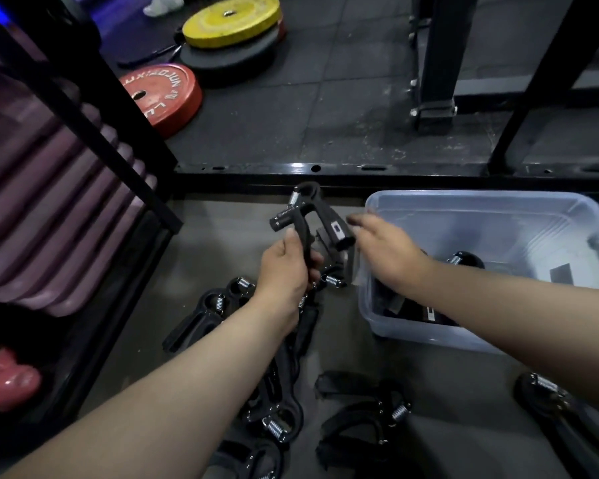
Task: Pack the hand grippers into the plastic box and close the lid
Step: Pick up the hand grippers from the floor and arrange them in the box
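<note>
left hand [286, 267] grasps one handle of a black gripper [305, 219], held up just left of the clear box [481, 198] | right hand [384, 247] loose-fingered, empty, beside its other handle | likely light, rigid, springy; hold by a handle | more grippers [274, 409] lie loose nearby

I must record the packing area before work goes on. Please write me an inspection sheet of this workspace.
Surface: grey floor.
Job's things: clear box at right, open, with some grippers inside; held gripper raised left of the box; many loose grippers on the floor; lid not seen.
Clutter: a small grey block beside the box, kind unclear.
Hands: left hand grips one handle of the held gripper; right hand open, blurred, beside that gripper.
Cables: nothing seen.
Surroundings: black rack frame; yellow plate and red plate beyond it; pink weight at left.
</note>
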### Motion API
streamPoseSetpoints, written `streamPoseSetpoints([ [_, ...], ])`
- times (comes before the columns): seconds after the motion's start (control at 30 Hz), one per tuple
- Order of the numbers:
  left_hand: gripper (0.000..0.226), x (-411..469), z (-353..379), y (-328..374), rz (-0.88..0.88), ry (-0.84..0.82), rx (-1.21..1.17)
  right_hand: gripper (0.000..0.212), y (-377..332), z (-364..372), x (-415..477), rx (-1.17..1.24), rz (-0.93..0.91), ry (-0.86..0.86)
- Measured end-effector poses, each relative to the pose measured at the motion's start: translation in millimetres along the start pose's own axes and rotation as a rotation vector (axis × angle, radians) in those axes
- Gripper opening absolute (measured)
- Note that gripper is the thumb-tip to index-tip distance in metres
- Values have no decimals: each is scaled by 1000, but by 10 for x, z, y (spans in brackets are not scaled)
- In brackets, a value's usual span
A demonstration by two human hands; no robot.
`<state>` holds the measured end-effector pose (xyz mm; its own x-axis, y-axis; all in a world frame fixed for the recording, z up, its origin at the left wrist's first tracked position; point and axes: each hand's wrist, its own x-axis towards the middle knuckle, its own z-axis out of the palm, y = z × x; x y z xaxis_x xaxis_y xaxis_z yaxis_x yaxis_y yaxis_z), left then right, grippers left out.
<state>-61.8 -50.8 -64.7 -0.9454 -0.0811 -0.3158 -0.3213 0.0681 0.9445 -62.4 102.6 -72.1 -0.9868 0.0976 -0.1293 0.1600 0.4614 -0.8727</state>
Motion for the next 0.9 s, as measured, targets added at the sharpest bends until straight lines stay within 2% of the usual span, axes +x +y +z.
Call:
streamPoseSetpoints([
  [0.07, 41, -89, 107, 124, 42, -18, 11, 32, -97, -131, 7, 346, 94, 97],
  [0.13, 39, -183, 233, 219, 89, -88, 31, 23, -144, -279, -23, 494, 68, 68],
  [0.2, 39, -271, 359, 266, 171, -210, 116, 19, -140, -397, -96, 391, 24, 7],
  [0.27, 37, -338, 486, 270, 288, -296, 252, 18, -26, -523, -125, 139, 4, 50],
  [0.37, 34, -296, 618, 157, 592, -271, 567, 18, 217, -782, -180, -52, 55, 101],
  [0.43, 30, -227, 675, 49, 691, -208, 758, 13, 370, -992, -256, -163, 98, 92],
  [0.53, 51, -168, 728, -90, 552, -229, 980, 12, 576, -1241, -409, -261, 188, -24],
  [0.63, 64, -140, 771, -175, 440, -276, 1030, 17, 788, -1339, -492, -407, 314, -88],
  [0.8, 66, -134, 778, -230, 438, -250, 989, 19, 1147, -1239, -468, -370, 519, -70],
  [0.9, 65, -131, 768, -240, 443, -239, 961, 23, 1307, -1142, -402, -364, 564, -25],
])
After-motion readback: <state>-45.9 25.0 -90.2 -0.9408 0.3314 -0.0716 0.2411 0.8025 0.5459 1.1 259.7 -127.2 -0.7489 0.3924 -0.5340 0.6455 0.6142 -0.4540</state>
